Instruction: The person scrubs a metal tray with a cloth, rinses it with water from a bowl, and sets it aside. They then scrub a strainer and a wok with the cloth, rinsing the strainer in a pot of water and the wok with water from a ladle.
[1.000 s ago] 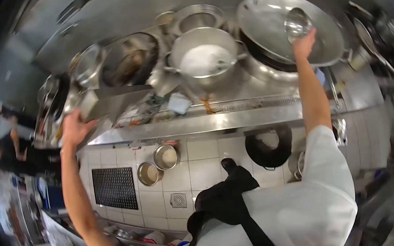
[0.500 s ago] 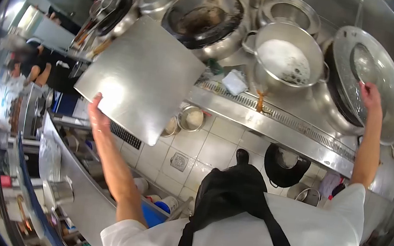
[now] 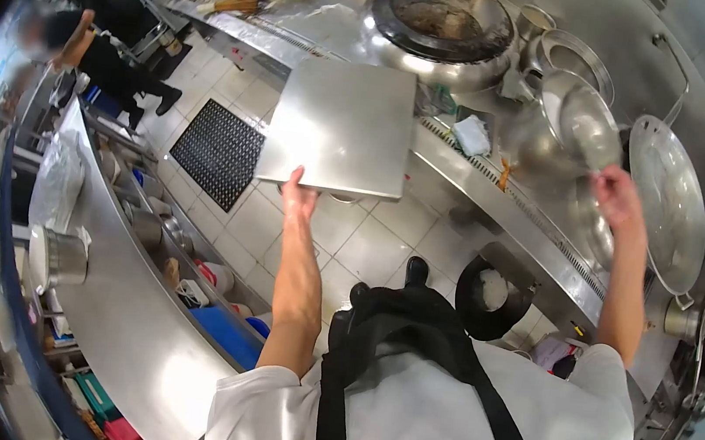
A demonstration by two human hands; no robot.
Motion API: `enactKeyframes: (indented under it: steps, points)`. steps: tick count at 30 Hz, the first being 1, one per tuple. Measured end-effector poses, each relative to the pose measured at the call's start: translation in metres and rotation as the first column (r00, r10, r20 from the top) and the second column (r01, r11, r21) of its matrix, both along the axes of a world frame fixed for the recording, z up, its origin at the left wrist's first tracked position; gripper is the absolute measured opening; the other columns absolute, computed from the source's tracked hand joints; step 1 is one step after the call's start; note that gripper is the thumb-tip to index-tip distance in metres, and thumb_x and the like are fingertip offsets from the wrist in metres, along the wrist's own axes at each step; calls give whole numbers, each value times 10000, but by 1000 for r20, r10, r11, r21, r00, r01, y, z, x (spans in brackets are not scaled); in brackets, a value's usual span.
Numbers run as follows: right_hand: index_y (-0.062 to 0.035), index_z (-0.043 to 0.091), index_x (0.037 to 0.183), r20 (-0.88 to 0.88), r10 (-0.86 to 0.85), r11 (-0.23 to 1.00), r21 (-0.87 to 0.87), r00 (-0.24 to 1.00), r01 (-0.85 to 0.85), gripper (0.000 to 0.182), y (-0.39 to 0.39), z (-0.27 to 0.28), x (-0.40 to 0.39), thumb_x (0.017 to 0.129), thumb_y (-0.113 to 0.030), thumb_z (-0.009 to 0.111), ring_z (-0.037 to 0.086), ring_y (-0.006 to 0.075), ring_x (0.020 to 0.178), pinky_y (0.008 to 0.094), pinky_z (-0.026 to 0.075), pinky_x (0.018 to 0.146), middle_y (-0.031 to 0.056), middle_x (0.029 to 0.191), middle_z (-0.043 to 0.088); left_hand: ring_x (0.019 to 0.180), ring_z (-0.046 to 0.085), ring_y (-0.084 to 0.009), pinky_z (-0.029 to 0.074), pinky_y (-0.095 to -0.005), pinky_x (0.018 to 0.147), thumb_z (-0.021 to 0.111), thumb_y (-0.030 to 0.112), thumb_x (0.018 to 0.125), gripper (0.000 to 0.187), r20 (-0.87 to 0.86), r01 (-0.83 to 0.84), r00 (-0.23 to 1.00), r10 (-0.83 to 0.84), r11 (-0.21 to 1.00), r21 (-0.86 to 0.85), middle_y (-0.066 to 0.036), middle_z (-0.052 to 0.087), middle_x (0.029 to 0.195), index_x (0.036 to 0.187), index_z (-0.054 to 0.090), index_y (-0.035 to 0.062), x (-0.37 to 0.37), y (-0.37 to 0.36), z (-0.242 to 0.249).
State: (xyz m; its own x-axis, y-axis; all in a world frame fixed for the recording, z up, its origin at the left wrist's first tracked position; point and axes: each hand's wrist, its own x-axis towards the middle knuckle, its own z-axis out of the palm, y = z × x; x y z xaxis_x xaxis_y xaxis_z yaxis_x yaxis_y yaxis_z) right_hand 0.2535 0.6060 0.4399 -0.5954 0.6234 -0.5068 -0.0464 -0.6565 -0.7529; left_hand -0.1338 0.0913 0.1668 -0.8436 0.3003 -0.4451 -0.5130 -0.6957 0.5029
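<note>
1. by the left hand (image 3: 299, 191), the near edge of a square metal sheet (image 3: 342, 126) is gripped, thumb on top; the fingers beneath are hidden.
2. by the right hand (image 3: 619, 198), mostly closed, the near rim of a blurred metal bowl (image 3: 593, 126) is held; the exact grip cannot be told.
3. the sheet is held level above the tiled floor (image 3: 337, 236), its right side seen against the front edge of the steel surface (image 3: 495, 208).
4. the bowl is flanked by a wide metal pan (image 3: 669, 188) on the right and partly overlaps a pot (image 3: 531, 145).
5. near that front edge, a folded cloth (image 3: 472, 135) is set; farther back, a black burner ring (image 3: 444, 51) is seen.
6. room for moving is given by the tiles, bounded by a side counter (image 3: 124, 289); a floor mat (image 3: 216, 150) and black wok (image 3: 483, 299) are laid there.
7. beyond the mat, another person (image 3: 103, 62) is seen.
</note>
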Motion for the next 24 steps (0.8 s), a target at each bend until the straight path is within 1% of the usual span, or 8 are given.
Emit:
enactKeyframes:
  steps: [4, 7, 12, 17, 20, 22, 23, 24]
  points:
    - [97, 556, 978, -46, 182, 983, -28, 982, -184, 177, -88, -89, -76, 809, 68, 602, 653, 309, 905, 375, 630, 827, 196, 989, 598, 1058, 619, -278, 535, -414, 934, 700, -143, 756, 545, 51, 32, 998, -30, 999, -26, -111, 604, 1176, 1254, 526, -6, -18, 12, -36]
    - [-13, 361, 1341, 256, 159, 975, 111, 954, -193, 557, -200, -79, -142, 818, 92, 521, 653, 355, 959, 458, 638, 769, 197, 1214, 523, 1012, 634, -272, 546, -409, 899, 729, -152, 730, 558, 15, 15, 1000, -13, 985, -172, -119, 605, 1168, 1229, 528, -6, -9, 26, -16]
    - [-230, 210, 1530, 332, 178, 835, 448, 926, -321, 800, -281, -107, -230, 838, 66, 481, 618, 394, 1111, 470, 642, 693, 178, 1456, 406, 1090, 616, -297, 530, -433, 956, 802, -77, 720, 809, 124, -54, 987, 102, 937, -345, -188, 542, 1286, 1371, 326, -7, -12, 51, 26]
    - [-254, 206, 1560, 493, -291, 332, 856, 820, -397, 842, -267, -118, -305, 833, 57, 496, 587, 474, 1130, 503, 586, 806, 263, 1511, 308, 1138, 598, -334, 517, -466, 987, 869, 94, 710, 908, 23, -115, 985, 169, 760, -640, -243, 513, 1343, 1388, 294, -87, -37, 68, 29]
    - [-234, 251, 1550, 438, -468, 240, 899, 767, -367, 783, -228, -49, -278, 849, 32, 478, 536, 504, 1181, 497, 496, 948, 298, 1521, 272, 1115, 606, -334, 532, -476, 949, 860, 206, 733, 896, 134, -57, 983, 125, 905, -423, -252, 528, 1322, 1372, 326, -126, -69, 48, 37]
    - [-98, 310, 1517, -3, -632, -354, 891, 775, -286, 676, -153, -41, -225, 867, 20, 456, 485, 426, 1280, 458, 437, 1044, 273, 1507, 324, 1097, 613, -335, 541, -489, 915, 817, 229, 759, 778, 105, -57, 989, 103, 926, -373, -249, 542, 1294, 1306, 415, -152, -99, 42, 38]
    - [-38, 329, 1497, -193, -598, -443, 888, 778, -121, 670, -127, -27, -190, 850, 27, 492, 524, 372, 1259, 429, 460, 1025, 236, 1437, 434, 1089, 616, -330, 543, -489, 908, 805, 219, 757, 733, 35, -57, 997, 72, 945, -321, -248, 547, 1281, 1275, 449, -159, -111, 41, 49]
    - [-44, 258, 1482, -144, -628, -171, 984, 764, 44, 685, -77, -28, -144, 849, 40, 504, 568, 344, 1144, 422, 516, 896, 230, 1339, 471, 1082, 618, -326, 544, -490, 902, 792, 208, 755, 689, -36, -56, 998, 48, 962, -269, -246, 552, 1268, 1245, 482, -165, -124, 39, 60]
